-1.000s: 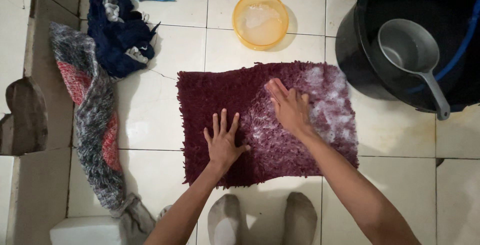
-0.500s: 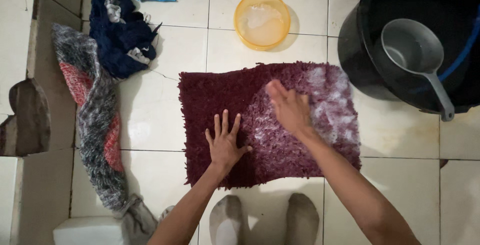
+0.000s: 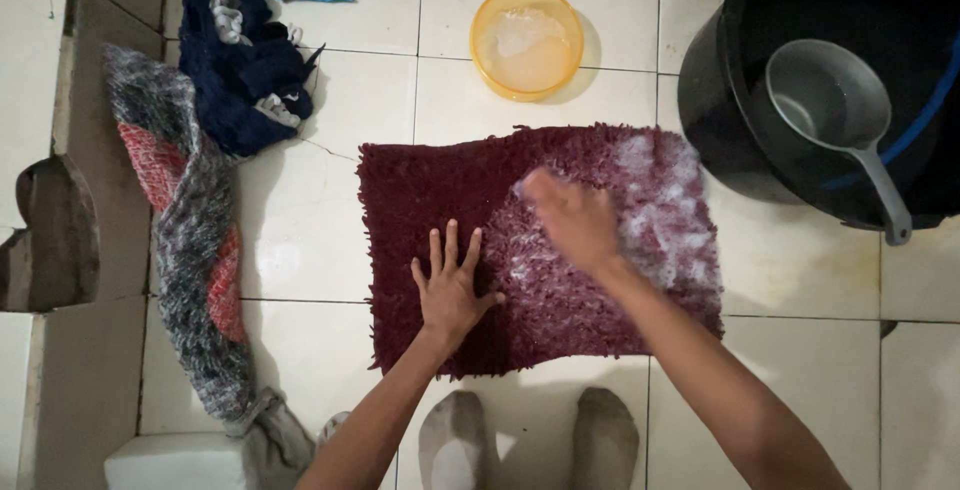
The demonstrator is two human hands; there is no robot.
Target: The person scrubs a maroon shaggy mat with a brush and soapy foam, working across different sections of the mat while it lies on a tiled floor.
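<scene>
Centrally on the tiled floor [image 3: 300,240], a shaggy maroon mat [image 3: 440,190] is spread flat, its right half whitened with suds. It is pressed by the left hand [image 3: 450,290], laid open with fingers splayed near its front edge, while the right hand [image 3: 572,218] is seen blurred on the foamy patch, so its grip cannot be told. Beyond the mat's far edge a yellow bowl [image 3: 527,42] is set, a black bucket [image 3: 720,110] holding a grey dipper [image 3: 830,110] at the floor's far right corner, and dark blue clothes [image 3: 240,75] toward the left.

Both hands [image 3: 450,290] lie on the mat [image 3: 420,190], bowl [image 3: 527,42] behind it, bucket [image 3: 720,100] right
</scene>
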